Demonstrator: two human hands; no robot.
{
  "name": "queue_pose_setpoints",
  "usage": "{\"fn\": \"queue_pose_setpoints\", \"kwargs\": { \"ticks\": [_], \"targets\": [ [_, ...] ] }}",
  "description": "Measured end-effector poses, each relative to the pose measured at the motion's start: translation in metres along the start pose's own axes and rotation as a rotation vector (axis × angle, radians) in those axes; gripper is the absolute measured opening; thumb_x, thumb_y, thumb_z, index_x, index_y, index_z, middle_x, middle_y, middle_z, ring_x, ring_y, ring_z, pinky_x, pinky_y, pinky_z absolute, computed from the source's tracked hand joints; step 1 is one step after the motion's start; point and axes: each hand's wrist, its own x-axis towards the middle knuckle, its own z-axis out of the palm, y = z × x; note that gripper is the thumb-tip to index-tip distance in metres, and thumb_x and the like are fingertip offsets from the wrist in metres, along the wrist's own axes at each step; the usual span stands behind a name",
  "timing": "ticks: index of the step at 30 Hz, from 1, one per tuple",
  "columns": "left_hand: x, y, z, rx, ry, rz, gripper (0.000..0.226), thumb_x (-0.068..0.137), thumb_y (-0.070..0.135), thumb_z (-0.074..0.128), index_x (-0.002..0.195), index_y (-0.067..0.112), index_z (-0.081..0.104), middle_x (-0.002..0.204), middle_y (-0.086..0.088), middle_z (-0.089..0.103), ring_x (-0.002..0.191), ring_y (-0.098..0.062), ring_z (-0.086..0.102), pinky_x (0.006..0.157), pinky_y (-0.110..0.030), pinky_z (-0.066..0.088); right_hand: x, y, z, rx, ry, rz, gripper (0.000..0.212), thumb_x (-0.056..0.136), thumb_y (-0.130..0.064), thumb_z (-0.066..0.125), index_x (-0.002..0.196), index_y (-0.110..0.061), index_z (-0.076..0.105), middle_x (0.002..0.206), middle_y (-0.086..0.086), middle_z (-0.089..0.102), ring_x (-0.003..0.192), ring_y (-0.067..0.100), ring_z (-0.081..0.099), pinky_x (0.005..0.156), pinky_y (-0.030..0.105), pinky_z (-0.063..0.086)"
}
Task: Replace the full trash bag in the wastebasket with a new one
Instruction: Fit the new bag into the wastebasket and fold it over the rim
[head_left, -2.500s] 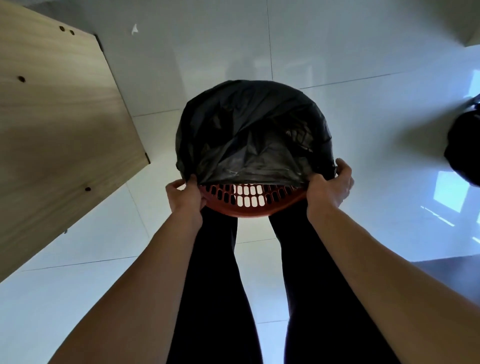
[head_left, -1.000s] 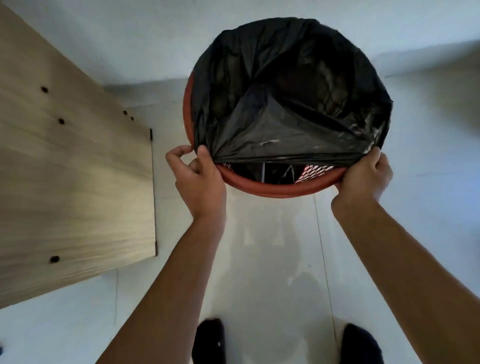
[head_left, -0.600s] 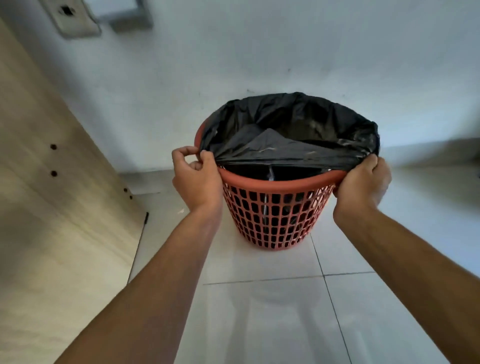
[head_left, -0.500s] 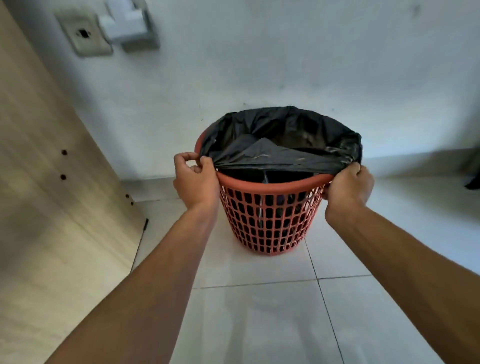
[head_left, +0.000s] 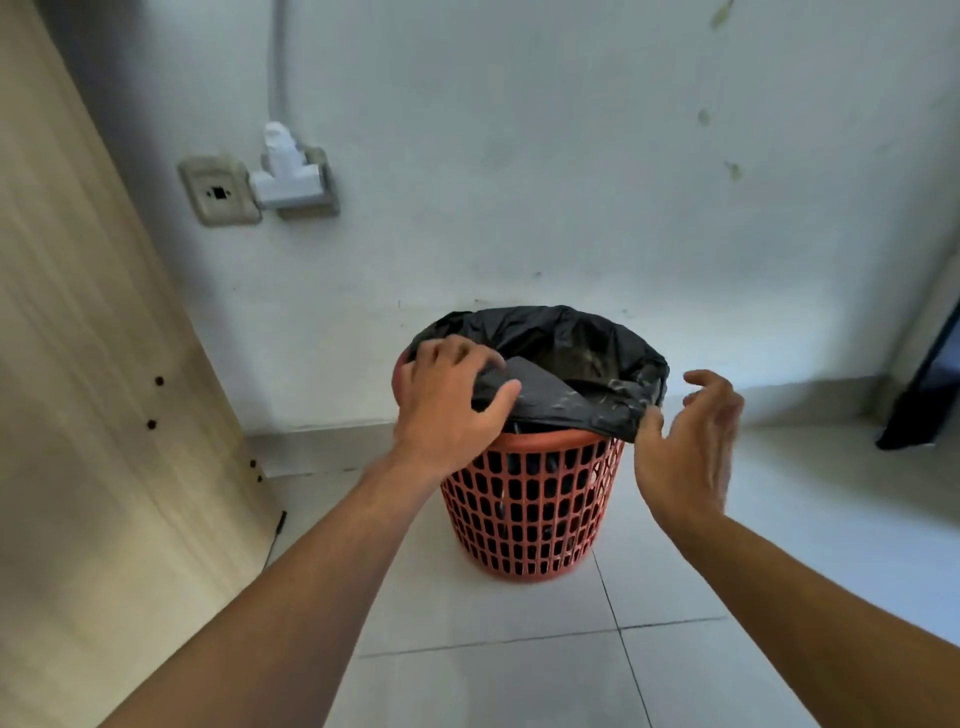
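Note:
An orange-red lattice wastebasket (head_left: 530, 512) stands upright on the white tiled floor near the wall. A black trash bag (head_left: 576, 353) lines it, its edge folded over the far and right rim, with a loose flap lying across the mouth. My left hand (head_left: 449, 402) rests on the left rim, fingers spread over the bag's edge and thumb lying on the flap. My right hand (head_left: 685, 441) hovers just right of the basket with fingers straight and apart, holding nothing; its thumb is close to the bag's hanging edge.
A tall wooden panel (head_left: 104, 364) fills the left side, close to the basket. On the wall (head_left: 571, 156) behind are a socket plate (head_left: 218, 195) and a white plug (head_left: 288, 174) with its cable. A dark object (head_left: 914, 415) sits at the far right.
The basket, held by its rim with both hands before, now stands by the wall. My left hand has moved onto the bag. My right hand has come off the rim and opened.

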Motion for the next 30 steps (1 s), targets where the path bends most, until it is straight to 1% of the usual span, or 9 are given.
{"fn": "queue_pose_setpoints", "kwargs": {
  "ticks": [3, 5, 7, 9, 14, 19, 23, 26, 30],
  "targets": [
    [-0.006, 0.000, 0.001, 0.022, -0.170, 0.129, 0.035, 0.091, 0.060, 0.044, 0.102, 0.036, 0.068, 0.108, 0.019, 0.063, 0.117, -0.008, 0.042, 0.099, -0.035, 0.021, -0.003, 0.009, -0.010, -0.147, -0.141, -0.549, 0.037, 0.081, -0.020, 0.067, 0.112, -0.014, 0.048, 0.105, 0.002, 0.048, 0.094, 0.017, 0.046, 0.083, 0.035, 0.043],
    [-0.009, -0.007, 0.005, 0.063, -0.252, 0.163, 0.041, 0.091, 0.062, 0.040, 0.103, 0.035, 0.068, 0.105, 0.020, 0.064, 0.115, -0.007, 0.043, 0.102, -0.039, 0.022, -0.004, 0.016, -0.011, -0.196, -0.254, -0.703, 0.036, 0.079, -0.032, 0.071, 0.106, -0.017, 0.053, 0.104, -0.001, 0.051, 0.094, 0.015, 0.046, 0.083, 0.030, 0.043],
    [-0.009, -0.013, 0.006, 0.007, -0.296, 0.168, 0.040, 0.091, 0.062, 0.040, 0.091, 0.033, 0.067, 0.092, 0.019, 0.063, 0.105, -0.006, 0.048, 0.100, -0.041, 0.028, -0.004, 0.018, -0.009, -0.172, -0.255, -0.721, 0.036, 0.076, -0.029, 0.078, 0.102, -0.016, 0.057, 0.103, -0.001, 0.054, 0.095, 0.015, 0.046, 0.083, 0.024, 0.042],
    [-0.006, -0.013, 0.007, -0.090, -0.304, 0.190, 0.035, 0.089, 0.060, 0.045, 0.078, 0.031, 0.060, 0.078, 0.017, 0.058, 0.087, -0.003, 0.051, 0.092, -0.040, 0.037, -0.002, 0.018, -0.007, -0.134, -0.213, -0.686, 0.032, 0.074, -0.010, 0.080, 0.098, -0.015, 0.059, 0.099, -0.002, 0.057, 0.093, 0.014, 0.046, 0.079, 0.018, 0.039],
    [-0.005, -0.003, 0.007, -0.091, -0.227, 0.326, 0.023, 0.090, 0.048, 0.054, 0.079, 0.030, 0.046, 0.076, 0.019, 0.046, 0.077, -0.005, 0.043, 0.079, -0.031, 0.037, -0.001, 0.022, -0.009, -0.065, -0.155, -0.615, 0.030, 0.074, 0.007, 0.076, 0.093, -0.012, 0.063, 0.087, -0.012, 0.052, 0.088, 0.007, 0.042, 0.073, 0.006, 0.032],
    [-0.019, -0.002, 0.013, 0.088, 0.036, 0.580, 0.026, 0.094, 0.043, 0.046, 0.089, 0.019, 0.054, 0.084, 0.005, 0.058, 0.076, -0.014, 0.051, 0.069, -0.026, 0.035, -0.007, 0.034, -0.012, -0.105, -0.194, -0.674, 0.021, 0.075, 0.000, 0.078, 0.087, -0.011, 0.065, 0.084, -0.004, 0.062, 0.090, 0.011, 0.045, 0.077, 0.017, 0.034],
    [-0.026, -0.007, 0.016, 0.071, 0.042, 0.651, 0.030, 0.092, 0.046, 0.052, 0.094, 0.016, 0.057, 0.087, 0.002, 0.055, 0.076, -0.014, 0.049, 0.066, -0.027, 0.041, -0.019, 0.044, -0.009, -0.149, -0.295, -0.689, 0.019, 0.076, -0.007, 0.080, 0.084, -0.014, 0.065, 0.082, -0.003, 0.064, 0.078, 0.017, 0.054, 0.068, 0.022, 0.040],
    [-0.033, -0.013, 0.018, 0.115, 0.027, 0.700, 0.021, 0.091, 0.032, 0.058, 0.105, 0.016, 0.053, 0.096, -0.002, 0.053, 0.082, -0.018, 0.048, 0.067, -0.034, 0.047, -0.024, 0.045, -0.003, -0.162, -0.341, -0.638, 0.016, 0.079, -0.008, 0.078, 0.086, -0.016, 0.066, 0.083, -0.004, 0.065, 0.075, 0.018, 0.059, 0.064, 0.029, 0.051],
    [-0.034, -0.017, 0.015, 0.131, 0.048, 0.695, 0.021, 0.083, 0.010, 0.066, 0.096, 0.015, 0.050, 0.094, -0.004, 0.054, 0.082, -0.020, 0.049, 0.066, -0.037, 0.049, -0.020, 0.039, -0.002, -0.140, -0.365, -0.605, 0.012, 0.084, -0.014, 0.073, 0.096, -0.019, 0.073, 0.092, -0.006, 0.073, 0.085, 0.017, 0.067, 0.076, 0.030, 0.053]
  ]
}}
